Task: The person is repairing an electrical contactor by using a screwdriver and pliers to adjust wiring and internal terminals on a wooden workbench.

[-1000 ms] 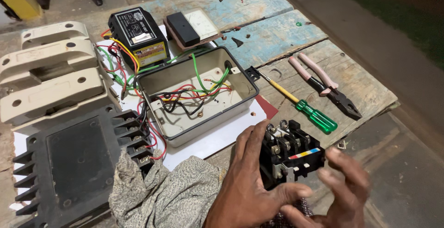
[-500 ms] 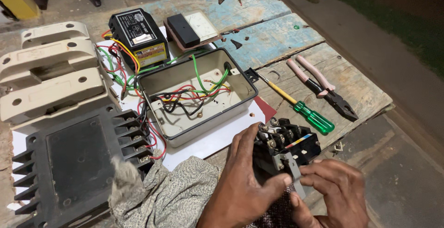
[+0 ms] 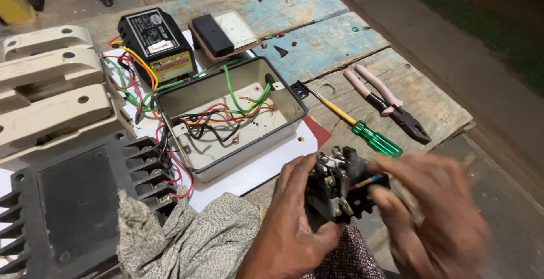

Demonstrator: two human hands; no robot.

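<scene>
My left hand [image 3: 289, 222] grips a black electrical contactor block [image 3: 340, 191] from its left side, holding it above my lap near the table's front edge. My right hand [image 3: 436, 211], blurred by motion, has its fingers on the block's right side and front. Metal screw terminals show on top of the block. Behind it sits an open grey enclosure box [image 3: 198, 163] with red, green and black wires [image 3: 226, 114] coiled inside.
A green-handled screwdriver [image 3: 362, 131] and pink-handled pliers [image 3: 391, 106] lie on the wooden table at right. A black relay unit [image 3: 156, 41] and a panel meter [image 3: 224, 30] stand at the back. A black finned part [image 3: 73, 211], cream housings [image 3: 45, 98] and a cloth [image 3: 181, 239] lie at left.
The contactor block has been turned and raised slightly in my hands. My right hand has moved from under the block up onto its right side.
</scene>
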